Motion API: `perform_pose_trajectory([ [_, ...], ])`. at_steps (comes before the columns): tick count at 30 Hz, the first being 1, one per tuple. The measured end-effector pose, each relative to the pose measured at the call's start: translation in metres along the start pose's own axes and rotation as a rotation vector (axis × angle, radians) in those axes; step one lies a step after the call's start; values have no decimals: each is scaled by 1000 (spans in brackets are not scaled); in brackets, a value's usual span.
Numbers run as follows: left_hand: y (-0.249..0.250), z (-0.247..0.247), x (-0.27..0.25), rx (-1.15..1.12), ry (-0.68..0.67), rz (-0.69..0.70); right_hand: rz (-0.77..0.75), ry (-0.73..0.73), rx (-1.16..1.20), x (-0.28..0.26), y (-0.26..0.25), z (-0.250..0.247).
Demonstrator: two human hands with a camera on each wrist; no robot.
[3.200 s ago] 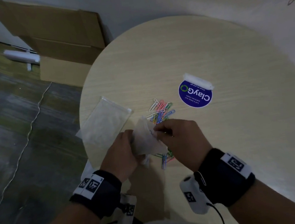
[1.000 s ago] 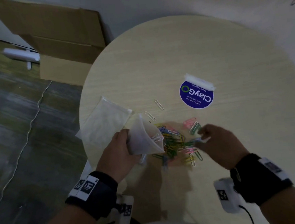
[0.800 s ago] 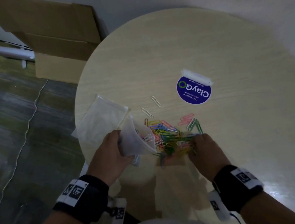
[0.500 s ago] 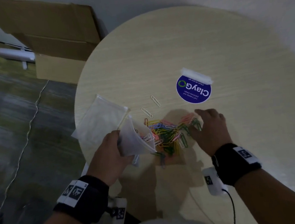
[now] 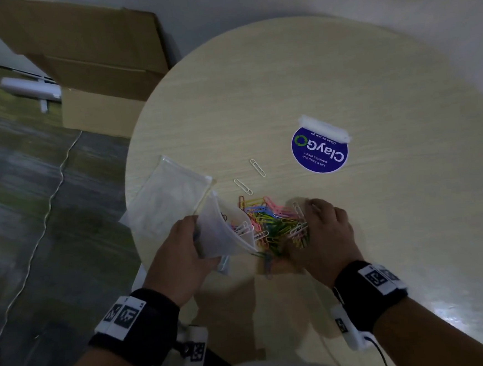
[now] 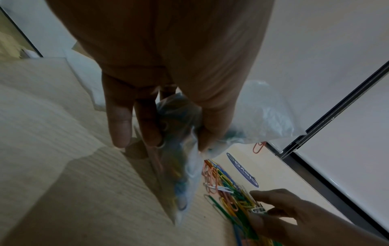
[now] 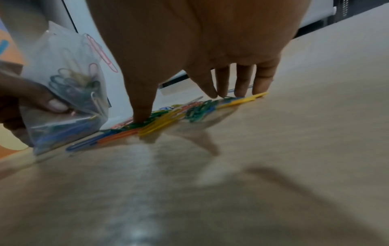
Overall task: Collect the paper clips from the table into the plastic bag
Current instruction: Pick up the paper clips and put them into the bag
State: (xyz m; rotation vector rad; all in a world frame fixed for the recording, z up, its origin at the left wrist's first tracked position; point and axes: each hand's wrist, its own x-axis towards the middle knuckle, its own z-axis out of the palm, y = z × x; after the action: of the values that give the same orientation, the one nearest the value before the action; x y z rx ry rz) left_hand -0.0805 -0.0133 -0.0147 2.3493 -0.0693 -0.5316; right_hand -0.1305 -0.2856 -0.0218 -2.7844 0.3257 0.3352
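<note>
A heap of coloured paper clips (image 5: 269,224) lies on the round wooden table (image 5: 284,87). My left hand (image 5: 194,241) grips a small clear plastic bag (image 5: 223,236), mouth tilted toward the heap, with several clips inside. In the left wrist view the fingers (image 6: 147,126) and thumb pinch the bag (image 6: 181,126). My right hand (image 5: 303,227) sits over the heap's right side. Its thumb (image 7: 143,111) and straight fingertips (image 7: 240,91) press down on the clips (image 7: 179,113). Two silver clips (image 5: 258,167) (image 5: 243,186) lie apart beyond the heap.
A second clear bag (image 5: 166,200) lies flat at the table's left edge, just behind the held one. A round blue sticker (image 5: 320,152) is taped down to the right of the silver clips. Cardboard boxes (image 5: 94,55) stand on the floor at the left.
My right hand came down from the far right of the heap onto it, bunching the clips toward the bag. The left hand kept the bag in place.
</note>
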Motion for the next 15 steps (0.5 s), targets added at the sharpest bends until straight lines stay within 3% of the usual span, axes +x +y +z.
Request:
perform_pose_trajectory([
  [7, 0, -1, 0, 34, -1, 9, -96, 28, 97, 8, 4, 4],
  [12, 2, -1, 0, 38, 3, 5, 51, -45, -57, -1, 3, -4],
  [15, 4, -2, -1, 39, 7, 1, 7, -91, -11, -4, 1, -2],
])
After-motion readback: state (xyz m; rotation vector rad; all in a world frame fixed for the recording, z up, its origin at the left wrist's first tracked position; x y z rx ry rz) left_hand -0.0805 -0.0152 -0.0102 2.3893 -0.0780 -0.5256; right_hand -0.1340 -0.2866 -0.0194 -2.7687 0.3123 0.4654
